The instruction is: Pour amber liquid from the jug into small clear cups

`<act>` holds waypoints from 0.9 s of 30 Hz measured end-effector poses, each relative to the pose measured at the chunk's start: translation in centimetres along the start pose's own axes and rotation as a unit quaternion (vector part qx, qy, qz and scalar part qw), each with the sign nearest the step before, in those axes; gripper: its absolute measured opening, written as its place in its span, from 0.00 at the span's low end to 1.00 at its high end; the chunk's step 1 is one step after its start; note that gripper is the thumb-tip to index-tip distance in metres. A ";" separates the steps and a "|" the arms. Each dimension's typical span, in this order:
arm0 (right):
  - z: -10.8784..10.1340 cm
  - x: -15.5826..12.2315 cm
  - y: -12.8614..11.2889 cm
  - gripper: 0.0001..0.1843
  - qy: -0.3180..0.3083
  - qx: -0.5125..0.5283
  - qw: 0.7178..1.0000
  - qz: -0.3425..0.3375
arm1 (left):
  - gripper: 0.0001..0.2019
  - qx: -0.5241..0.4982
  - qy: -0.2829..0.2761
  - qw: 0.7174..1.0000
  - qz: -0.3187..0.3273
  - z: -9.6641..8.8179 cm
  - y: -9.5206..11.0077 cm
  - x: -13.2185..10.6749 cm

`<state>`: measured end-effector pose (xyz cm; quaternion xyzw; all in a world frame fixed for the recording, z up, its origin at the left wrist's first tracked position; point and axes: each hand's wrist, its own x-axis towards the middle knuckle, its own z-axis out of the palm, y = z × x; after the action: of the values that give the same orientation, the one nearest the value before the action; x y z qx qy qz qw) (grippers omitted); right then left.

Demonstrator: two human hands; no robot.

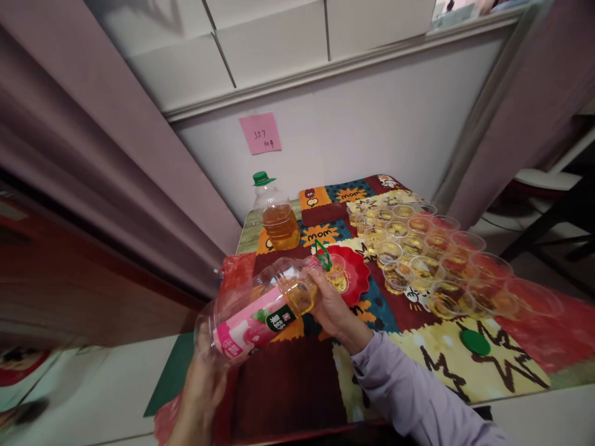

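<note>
A large clear plastic bottle (253, 316) with a pink label lies tilted in both hands, its neck towards the back right. My left hand (207, 362) is closed around its base end. Near the neck, my right hand (330, 306) grips it from the right. Some yellow liquid has gathered by the neck. A green loop (322, 256) sticks up at the mouth. Just beyond, a clear plastic cup (338, 266) stands on a red scalloped plate (361, 282). The bottle's mouth overlaps the plate's left edge; whether liquid flows out I cannot tell.
Several clear cups of yellow liquid (413, 248) stand in rows on the right. A second bottle (281, 226) with amber liquid and a green hat-shaped top stands at the back left. A green cap (475, 342) lies front right on the patterned tablecloth (288, 390). The wall is behind.
</note>
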<state>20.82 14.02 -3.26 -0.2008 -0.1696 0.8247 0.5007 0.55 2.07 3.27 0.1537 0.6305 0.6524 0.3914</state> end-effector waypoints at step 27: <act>10.5 -3.0 -3.5 0.23 -0.058 -0.570 0.771 -0.278 | 0.77 0.189 -0.222 0.922 0.257 -0.2 -6.0 2.9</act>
<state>19.48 12.05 7.94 -0.3455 -0.6858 0.4114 0.4909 0.44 3.40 -3.24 0.5219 0.5780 0.5487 0.3041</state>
